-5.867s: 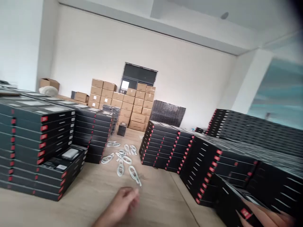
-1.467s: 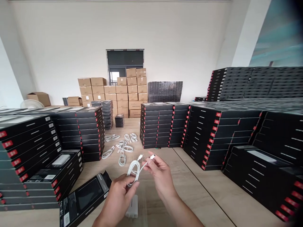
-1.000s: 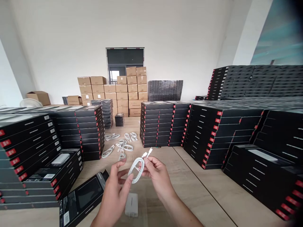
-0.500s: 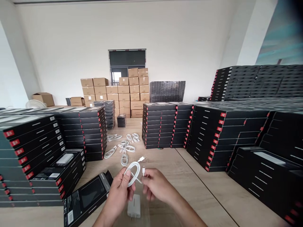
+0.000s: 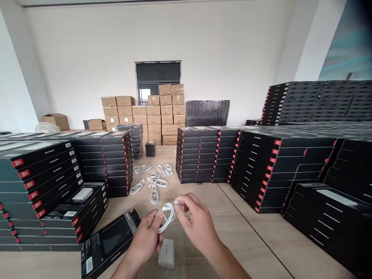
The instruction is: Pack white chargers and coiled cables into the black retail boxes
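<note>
My left hand is closed round a coiled white cable, held just above the wooden table. My right hand pinches the cable's loose end near its connector, fingertips touching the coil. Below the hands a white charger plug lies flat on the table. An open black box lies to the left of my left hand, its flap raised.
Tall stacks of black boxes with red tabs line the right side, more stacks the left. Several loose white cables lie farther up the table. Brown cartons are piled against the back wall.
The coil has shifted slightly right and lower in my left hand. My right hand rose from below the coil to pinch the cable end at its top.
</note>
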`<action>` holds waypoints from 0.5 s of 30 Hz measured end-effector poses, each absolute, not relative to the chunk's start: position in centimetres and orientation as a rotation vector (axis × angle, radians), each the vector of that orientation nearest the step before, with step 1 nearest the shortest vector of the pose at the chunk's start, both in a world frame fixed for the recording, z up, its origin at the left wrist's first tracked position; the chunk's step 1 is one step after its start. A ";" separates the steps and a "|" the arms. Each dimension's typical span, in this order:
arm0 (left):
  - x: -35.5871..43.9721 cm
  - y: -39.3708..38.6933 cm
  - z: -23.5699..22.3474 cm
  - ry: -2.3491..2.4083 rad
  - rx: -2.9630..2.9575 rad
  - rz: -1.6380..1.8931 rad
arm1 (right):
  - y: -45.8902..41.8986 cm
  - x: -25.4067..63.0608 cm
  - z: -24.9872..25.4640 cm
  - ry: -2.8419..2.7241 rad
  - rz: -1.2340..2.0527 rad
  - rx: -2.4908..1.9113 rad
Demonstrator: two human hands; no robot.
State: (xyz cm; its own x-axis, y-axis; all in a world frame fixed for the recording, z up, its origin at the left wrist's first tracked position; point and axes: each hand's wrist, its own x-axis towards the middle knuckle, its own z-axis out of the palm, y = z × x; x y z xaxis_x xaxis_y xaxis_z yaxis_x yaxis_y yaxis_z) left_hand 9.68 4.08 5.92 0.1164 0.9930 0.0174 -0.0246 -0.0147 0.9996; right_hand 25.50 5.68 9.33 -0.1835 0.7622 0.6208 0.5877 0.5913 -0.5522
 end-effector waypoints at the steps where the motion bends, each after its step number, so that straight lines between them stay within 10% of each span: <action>1: 9.7 4.0 5.9 1.085 1.276 1.131 | 5.6 25.5 9.5 -1.921 0.226 -1.054; 15: 9.3 3.7 6.3 0.911 1.253 1.044 | 6.6 25.6 10.6 -0.897 1.165 -0.658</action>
State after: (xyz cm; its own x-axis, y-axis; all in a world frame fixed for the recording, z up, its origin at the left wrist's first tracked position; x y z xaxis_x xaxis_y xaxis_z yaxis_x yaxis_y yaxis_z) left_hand 9.35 3.75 6.30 0.2887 0.9572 0.0183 -0.1112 0.0145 0.9937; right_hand 25.60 6.61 10.60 0.1337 0.9592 0.2490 -0.4859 0.2825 -0.8271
